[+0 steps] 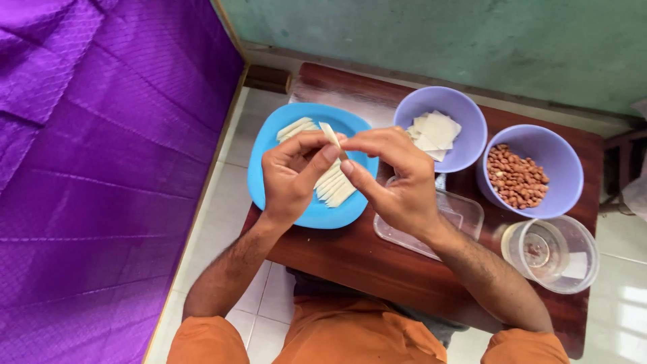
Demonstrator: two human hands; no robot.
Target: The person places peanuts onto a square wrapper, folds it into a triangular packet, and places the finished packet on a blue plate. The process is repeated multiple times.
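Pastry strip [331,135] is pinched at its ends by left hand [291,176] and right hand [397,178] above blue plate [266,182] on desk [350,256]; judged light, soft, tearable, best held by edges.

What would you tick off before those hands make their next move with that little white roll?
1. Roll pinched by both hands: ok; the left hand and right hand meet on the white wrapper.
2. Wrapper sealed shut: cannot tell; fingers hide it.
3. Room on the blue plate for another roll: ok; bare space beside the finished rolls.
4. Spare wrappers in the nearer purple bowl: ok.
5. Peanuts in supply: ok.
6. Liquid in the clear cup: cannot tell.
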